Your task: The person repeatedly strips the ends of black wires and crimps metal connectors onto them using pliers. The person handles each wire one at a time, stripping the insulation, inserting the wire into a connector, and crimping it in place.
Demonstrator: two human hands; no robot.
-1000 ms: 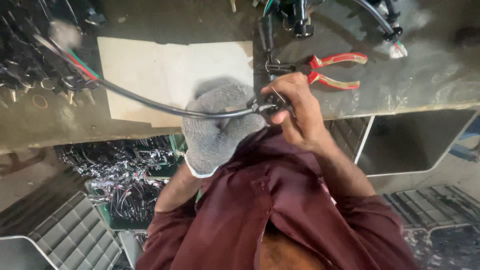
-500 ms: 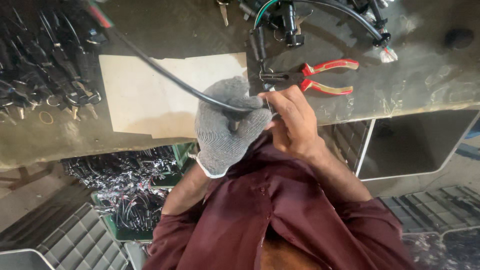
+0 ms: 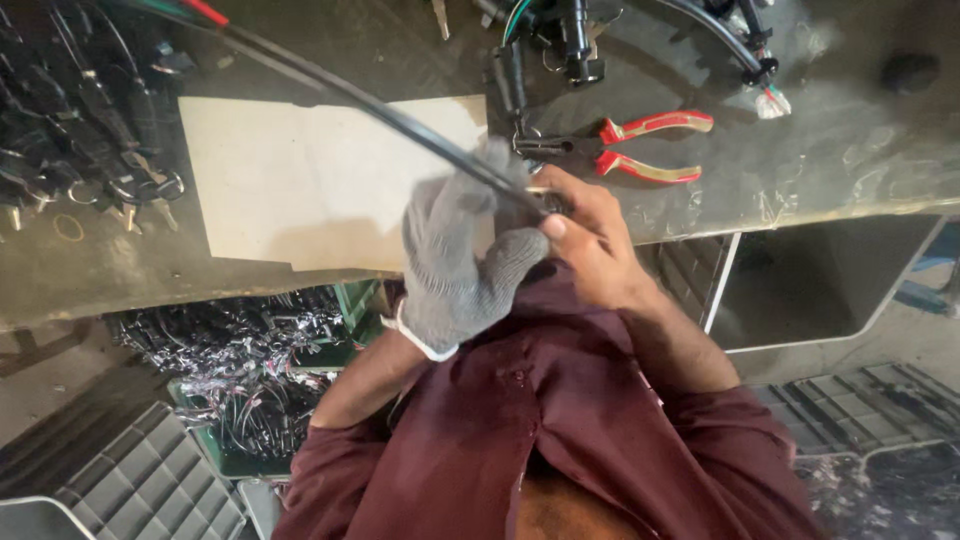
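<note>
My left hand (image 3: 462, 262) wears a grey knit glove and is closed around a black sheathed cable (image 3: 370, 102). The cable runs from the glove up to the far left, where red and green wires show at its end. My bare right hand (image 3: 590, 240) pinches the cable's near end against the glove's fingers. Both hands are held just above the near edge of the workbench (image 3: 800, 180), close to my maroon shirt. Red-handled pliers (image 3: 620, 150) lie on the bench just beyond my right hand.
A pale cardboard sheet (image 3: 290, 180) lies on the bench left of my hands. A heap of dark cable assemblies (image 3: 80, 130) fills the far left; more black cables (image 3: 570, 40) sit at the top. Below the bench stands a green crate of wire harnesses (image 3: 250, 400).
The cable has swung from lying low across the cardboard to slanting up to the far left. My gloved hand has turned upward and shifted its grip along it; the right hand stays at the end.
</note>
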